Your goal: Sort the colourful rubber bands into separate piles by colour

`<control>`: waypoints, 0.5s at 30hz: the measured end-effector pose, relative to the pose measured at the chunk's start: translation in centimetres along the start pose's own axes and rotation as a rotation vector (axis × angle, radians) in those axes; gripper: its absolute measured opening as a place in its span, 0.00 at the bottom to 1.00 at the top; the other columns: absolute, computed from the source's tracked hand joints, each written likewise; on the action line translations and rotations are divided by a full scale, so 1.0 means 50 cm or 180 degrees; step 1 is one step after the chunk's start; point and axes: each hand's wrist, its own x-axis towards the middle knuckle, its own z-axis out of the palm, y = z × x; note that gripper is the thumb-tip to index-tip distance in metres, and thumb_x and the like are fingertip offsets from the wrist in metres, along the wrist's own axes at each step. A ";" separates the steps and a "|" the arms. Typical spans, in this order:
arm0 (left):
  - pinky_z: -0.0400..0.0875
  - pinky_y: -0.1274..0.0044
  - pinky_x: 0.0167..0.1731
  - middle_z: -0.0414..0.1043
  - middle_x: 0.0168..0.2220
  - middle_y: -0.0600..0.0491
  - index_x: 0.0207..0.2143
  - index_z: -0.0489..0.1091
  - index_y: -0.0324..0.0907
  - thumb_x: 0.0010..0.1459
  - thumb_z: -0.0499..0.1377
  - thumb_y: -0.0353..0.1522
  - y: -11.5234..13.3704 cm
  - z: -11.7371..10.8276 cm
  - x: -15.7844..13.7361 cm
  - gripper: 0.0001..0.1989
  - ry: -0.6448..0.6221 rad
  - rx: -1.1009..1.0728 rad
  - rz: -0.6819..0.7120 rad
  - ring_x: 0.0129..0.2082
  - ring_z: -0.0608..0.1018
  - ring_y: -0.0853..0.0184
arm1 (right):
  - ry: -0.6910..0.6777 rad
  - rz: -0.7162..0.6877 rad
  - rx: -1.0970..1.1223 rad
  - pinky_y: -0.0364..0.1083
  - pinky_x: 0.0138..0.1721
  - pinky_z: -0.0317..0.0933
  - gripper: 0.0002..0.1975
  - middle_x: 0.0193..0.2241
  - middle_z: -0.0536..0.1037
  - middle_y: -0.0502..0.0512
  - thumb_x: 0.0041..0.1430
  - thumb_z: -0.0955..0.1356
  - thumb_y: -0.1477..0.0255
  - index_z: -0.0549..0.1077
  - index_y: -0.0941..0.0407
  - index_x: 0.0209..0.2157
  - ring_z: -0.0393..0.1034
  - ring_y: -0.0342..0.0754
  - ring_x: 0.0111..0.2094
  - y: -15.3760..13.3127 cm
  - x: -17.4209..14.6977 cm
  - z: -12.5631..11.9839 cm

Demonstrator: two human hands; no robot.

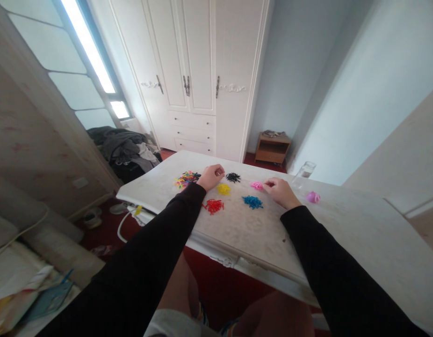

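Note:
My left hand (211, 177) is closed with curled fingertips, between a mixed multicolour pile (187, 179) of small thin pieces like rubber bands and a black pile (233, 177). Whatever its fingers may hold is too small to make out. Just below it on the white table (234, 224) lies a yellow pile (224, 189). My right hand (277, 191) is pinched at the edge of a pink pile (256, 186); its fingertips hide what is between them. A blue pile (252, 201) and a red pile (214, 206) lie nearer to me.
Right of my right hand stand a clear glass (305, 171) and a pink-purple round object (313, 197). A white cable (122, 229) hangs at the table's left edge. Beyond are a white wardrobe (198, 56), a small wooden cabinet (272, 149) and heaped clothes (123, 147).

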 end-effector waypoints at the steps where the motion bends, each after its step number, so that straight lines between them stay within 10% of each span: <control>1: 0.70 0.74 0.34 0.78 0.29 0.51 0.31 0.74 0.40 0.54 0.62 0.32 0.004 -0.001 -0.001 0.04 0.0027 -0.0016 0.0007 0.29 0.75 0.67 | -0.0020 -0.0016 0.0005 0.46 0.41 0.64 0.08 0.33 0.84 0.57 0.59 0.69 0.70 0.80 0.56 0.28 0.76 0.51 0.36 0.001 0.000 0.000; 8: 0.72 0.74 0.36 0.79 0.31 0.51 0.36 0.76 0.41 0.57 0.60 0.36 0.002 -0.114 -0.033 0.09 0.0467 0.0229 0.0155 0.31 0.78 0.66 | -0.0036 -0.0125 0.0134 0.47 0.42 0.66 0.07 0.34 0.83 0.58 0.57 0.69 0.71 0.79 0.56 0.28 0.76 0.51 0.37 -0.001 -0.002 0.004; 15: 0.70 0.73 0.32 0.78 0.28 0.50 0.30 0.76 0.42 0.50 0.60 0.36 -0.102 -0.274 -0.136 0.08 0.0827 0.0862 -0.0465 0.29 0.76 0.63 | 0.0209 -0.0165 0.0171 0.48 0.44 0.66 0.08 0.35 0.81 0.59 0.57 0.68 0.71 0.80 0.57 0.30 0.75 0.52 0.39 0.004 0.006 0.015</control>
